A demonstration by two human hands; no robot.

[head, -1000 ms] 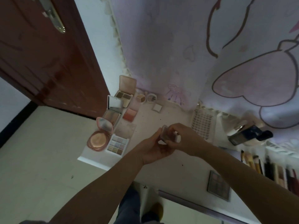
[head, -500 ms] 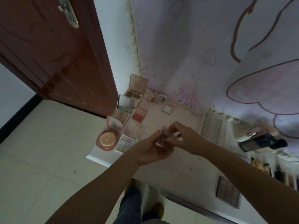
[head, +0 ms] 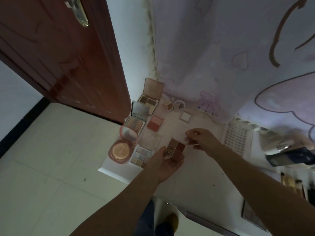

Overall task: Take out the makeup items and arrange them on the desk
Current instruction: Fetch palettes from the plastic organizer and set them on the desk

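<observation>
On the desk (head: 196, 181), open palettes sit in a cluster at the left end. The round compact (head: 120, 152) lies at the left edge, the grid palette (head: 141, 155) just right of it. Behind them stands the mirrored palette (head: 136, 122), with the blush (head: 154, 124) to its right. Farthest back, against the curtain (head: 221, 57), stands the two-pan palette (head: 150, 97), the small round pot (head: 167, 105) beside it. The lash tray (head: 236, 140) lies to the right, the brushes (head: 293, 183) at the far right. The left hand (head: 167, 163) holds a quad palette (head: 175, 149) above the desk, with the right hand (head: 202, 140) just right of it.

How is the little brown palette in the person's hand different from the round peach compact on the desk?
The brown palette is square, with four dark pans; the round compact holds one peach pan. The palette is held up in the left hand; the compact lies on the desk, its mirrored lid raised. Both are open.
</observation>
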